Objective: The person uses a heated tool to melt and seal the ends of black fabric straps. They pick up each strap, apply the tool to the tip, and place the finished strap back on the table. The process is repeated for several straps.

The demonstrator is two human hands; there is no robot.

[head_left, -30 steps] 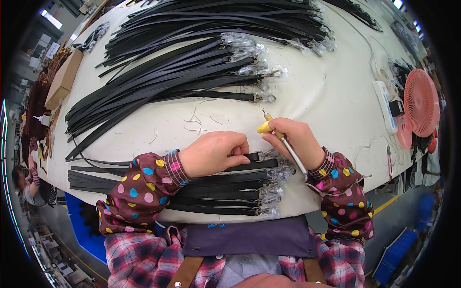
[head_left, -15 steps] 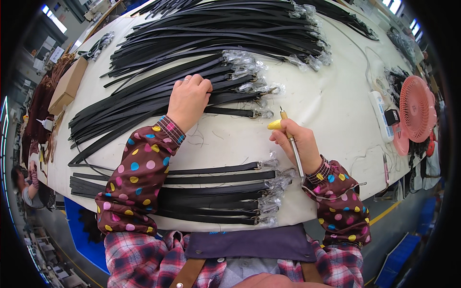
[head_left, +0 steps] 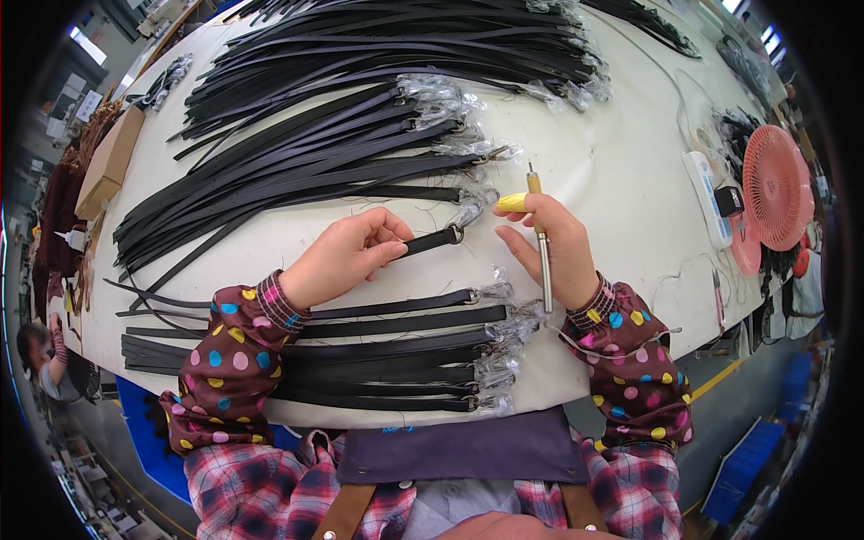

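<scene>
The left hand (head_left: 346, 256) pinches a black strap (head_left: 434, 241), which is between the far pile (head_left: 288, 166) and near row (head_left: 409, 347) of straps. To its right, the right hand (head_left: 562, 247) grasps a pen-shaped tool (head_left: 544, 265).

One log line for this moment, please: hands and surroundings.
left hand: pinching black strap | right hand: holding pen-like tool | nearby: strap pile, white table, pink fan

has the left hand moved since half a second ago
Yes: judged against the middle strap pile, the left hand has come off it, toward the person.
</scene>
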